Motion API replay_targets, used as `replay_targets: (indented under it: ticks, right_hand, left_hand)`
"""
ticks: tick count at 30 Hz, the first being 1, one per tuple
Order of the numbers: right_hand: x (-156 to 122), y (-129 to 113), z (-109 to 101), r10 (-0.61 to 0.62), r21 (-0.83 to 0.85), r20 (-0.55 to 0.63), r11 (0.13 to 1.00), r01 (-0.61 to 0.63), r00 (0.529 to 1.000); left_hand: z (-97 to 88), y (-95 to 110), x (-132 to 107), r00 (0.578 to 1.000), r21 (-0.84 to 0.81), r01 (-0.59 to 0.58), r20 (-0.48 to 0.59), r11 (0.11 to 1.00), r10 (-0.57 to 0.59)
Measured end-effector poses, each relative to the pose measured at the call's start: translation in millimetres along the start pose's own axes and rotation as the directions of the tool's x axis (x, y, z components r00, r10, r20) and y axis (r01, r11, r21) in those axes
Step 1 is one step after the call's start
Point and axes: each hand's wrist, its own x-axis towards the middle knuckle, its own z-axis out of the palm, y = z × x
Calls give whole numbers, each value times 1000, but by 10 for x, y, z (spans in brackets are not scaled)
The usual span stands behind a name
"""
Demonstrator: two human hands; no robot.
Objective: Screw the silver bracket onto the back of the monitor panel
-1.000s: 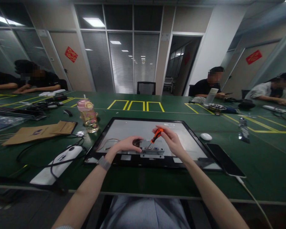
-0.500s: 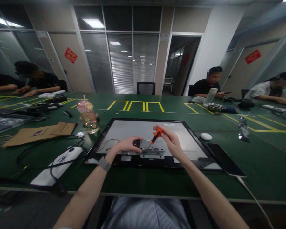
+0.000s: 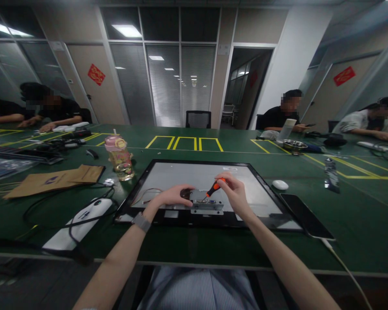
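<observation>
Lowered: right hand clasping screwdriver, tip at bracket; left hand beside bracket, grip unclear. Screwdriver light, rigid; hold handle.

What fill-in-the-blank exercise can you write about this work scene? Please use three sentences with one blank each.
1. The right hand holds a screwdriver with an ____ handle.
2. The left hand rests on the monitor panel, which lies flat on a ____ table.
3. The bottle with the pink cap stands to the ____ of the panel.

Missing words: orange; green; left.
</observation>
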Motion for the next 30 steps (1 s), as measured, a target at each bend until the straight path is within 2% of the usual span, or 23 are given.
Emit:
replay_targets:
  ticks: [7,14,17,23,30]
  right_hand:
    - [10,64,8,83,225,84,969,-100,993]
    - [-1,54,38,185,433,146,871,-231,972]
    - [-8,27,49,188,408,164,881,-240,968]
    - [4,-13,11,58,250,197,962,-108,979]
    - [9,-24,-31,51,182,144,980,-78,988]
  left_hand:
    - [6,8,2,1000,1,-9,-8,1000,9]
    - [5,42,-10,1000,-1,-12,-10,1000,12]
    - [5,51,-14,1000,-14,1,-14,1000,-1]
    - [-2,60,-15,1000,-26,0,-4,1000,0]
    - [-5,53,-19,1000,-9,2,-2,1000,-2]
